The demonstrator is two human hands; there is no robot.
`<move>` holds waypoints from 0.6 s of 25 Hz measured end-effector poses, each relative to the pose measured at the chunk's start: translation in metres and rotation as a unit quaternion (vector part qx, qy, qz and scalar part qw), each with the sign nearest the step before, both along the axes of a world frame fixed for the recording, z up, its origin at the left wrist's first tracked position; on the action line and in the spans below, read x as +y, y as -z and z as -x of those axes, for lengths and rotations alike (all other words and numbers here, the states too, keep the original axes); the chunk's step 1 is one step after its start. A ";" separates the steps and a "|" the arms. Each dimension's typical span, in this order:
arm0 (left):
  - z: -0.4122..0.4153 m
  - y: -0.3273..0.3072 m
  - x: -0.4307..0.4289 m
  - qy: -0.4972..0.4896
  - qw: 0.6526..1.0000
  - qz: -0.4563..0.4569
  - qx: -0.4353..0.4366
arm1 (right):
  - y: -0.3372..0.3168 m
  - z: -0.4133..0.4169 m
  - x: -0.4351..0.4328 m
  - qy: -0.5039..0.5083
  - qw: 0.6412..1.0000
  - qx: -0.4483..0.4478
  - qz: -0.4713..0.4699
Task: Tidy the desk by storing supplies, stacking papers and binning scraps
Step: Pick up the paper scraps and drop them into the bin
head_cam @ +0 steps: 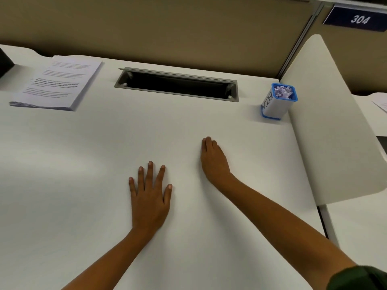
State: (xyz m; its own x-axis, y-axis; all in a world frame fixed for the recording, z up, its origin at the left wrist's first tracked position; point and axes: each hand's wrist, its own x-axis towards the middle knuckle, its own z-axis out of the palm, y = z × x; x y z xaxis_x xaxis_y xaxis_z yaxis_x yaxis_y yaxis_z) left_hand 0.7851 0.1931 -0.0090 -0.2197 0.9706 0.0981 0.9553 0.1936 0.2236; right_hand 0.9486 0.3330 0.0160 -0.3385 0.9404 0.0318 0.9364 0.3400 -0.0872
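Note:
My left hand point(149, 197) lies flat on the white desk point(73, 174), palm down, fingers straight and spread, holding nothing. My right hand point(213, 160) rests on the desk to its right and a little farther away, turned on its edge with the fingers straight and together, also holding nothing. A stack of printed papers point(58, 84) sits at the far left of the desk. At the far right stands a small white bin with blue rims point(277, 103), holding crumpled paper scraps.
A grey-framed cable slot point(177, 84) opens in the desk at the back centre. A white curved divider panel point(326, 126) rises along the right edge. A tan partition wall with a blue "304" sign point(358, 18) stands behind. A dark object point(4, 63) shows at the far left edge.

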 end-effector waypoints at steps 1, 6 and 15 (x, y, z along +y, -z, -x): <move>0.000 0.000 0.000 0.000 1.000 0.000 0.000 | 0.002 -0.003 -0.015 0.004 0.999 -0.031 -0.015; 0.000 -0.001 0.000 -0.001 1.000 0.000 0.003 | -0.007 -0.010 -0.073 -0.025 0.991 -0.132 -0.023; 0.000 -0.001 -0.001 -0.001 1.000 -0.004 -0.001 | -0.036 -0.062 -0.054 0.065 0.956 0.263 0.114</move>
State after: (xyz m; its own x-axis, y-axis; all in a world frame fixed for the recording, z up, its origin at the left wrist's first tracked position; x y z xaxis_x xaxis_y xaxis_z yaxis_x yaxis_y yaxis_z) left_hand 0.7849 0.1923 -0.0084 -0.2223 0.9693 0.1055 0.9544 0.1942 0.2269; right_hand 1.0105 0.2786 0.0520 -0.2113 0.9763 -0.0460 0.7752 0.1387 -0.6164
